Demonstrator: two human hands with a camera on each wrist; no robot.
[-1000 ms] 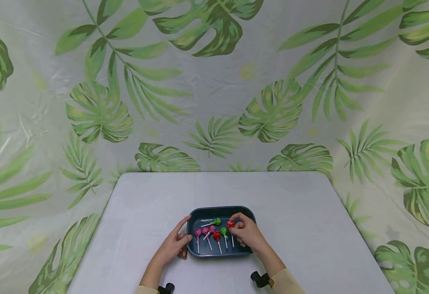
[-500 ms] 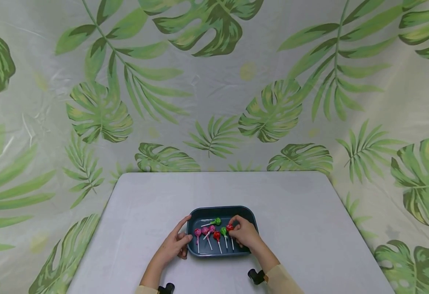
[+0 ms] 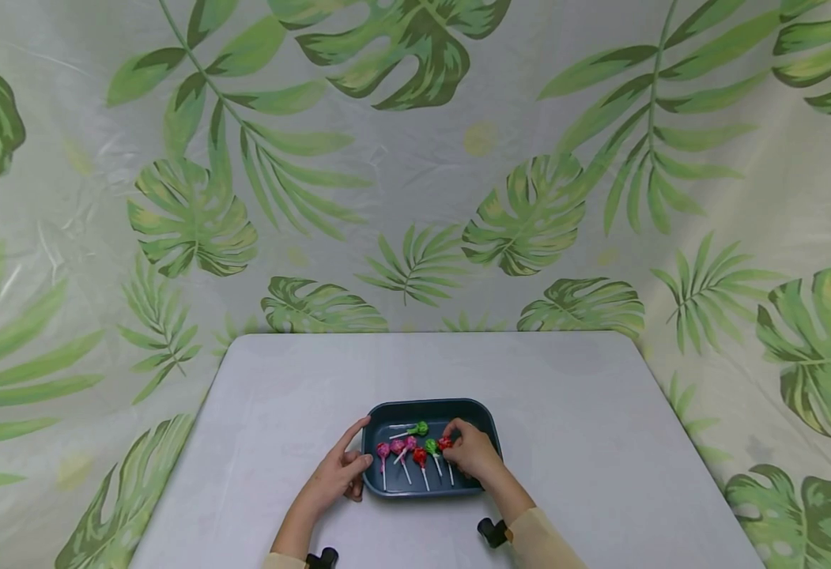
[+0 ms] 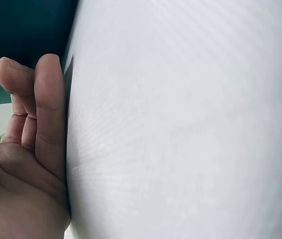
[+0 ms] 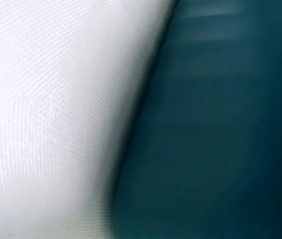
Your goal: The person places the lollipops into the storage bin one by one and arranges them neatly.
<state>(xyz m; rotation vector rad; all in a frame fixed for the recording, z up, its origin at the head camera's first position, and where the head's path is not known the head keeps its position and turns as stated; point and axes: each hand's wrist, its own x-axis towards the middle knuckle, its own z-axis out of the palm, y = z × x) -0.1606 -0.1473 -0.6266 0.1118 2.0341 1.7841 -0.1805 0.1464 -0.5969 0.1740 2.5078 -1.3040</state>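
A dark blue-green tray (image 3: 401, 410) on the table holds several wrapped lollipops. At its left end my left hand (image 3: 328, 479) holds the rim, thumb over the edge and index finger stretched to the far corner; the left wrist view shows its other fingers bent by the tray's outer wall (image 4: 26, 30). Inside the right part, my right hand (image 3: 477, 455) pinches a red lollipop (image 3: 445, 443) by its head, the stick pointing toward me. Close to its left lies a green lollipop (image 3: 432, 447), then another red lollipop (image 3: 420, 456). The right wrist view shows no fingers, only the tray's side (image 5: 196, 139).
Pink lollipops (image 3: 383, 450) lie in the tray's left part, sticks mostly toward me. Another green lollipop (image 3: 421, 428) lies crosswise near the back wall. The white table (image 3: 564, 395) ends at a leaf-patterned curtain (image 3: 415, 261) behind.
My right hand has moved slightly toward me with the red lollipop, and its forearm has swung left. The neighbouring green lollipop has shifted a little left. My left hand has stayed put.
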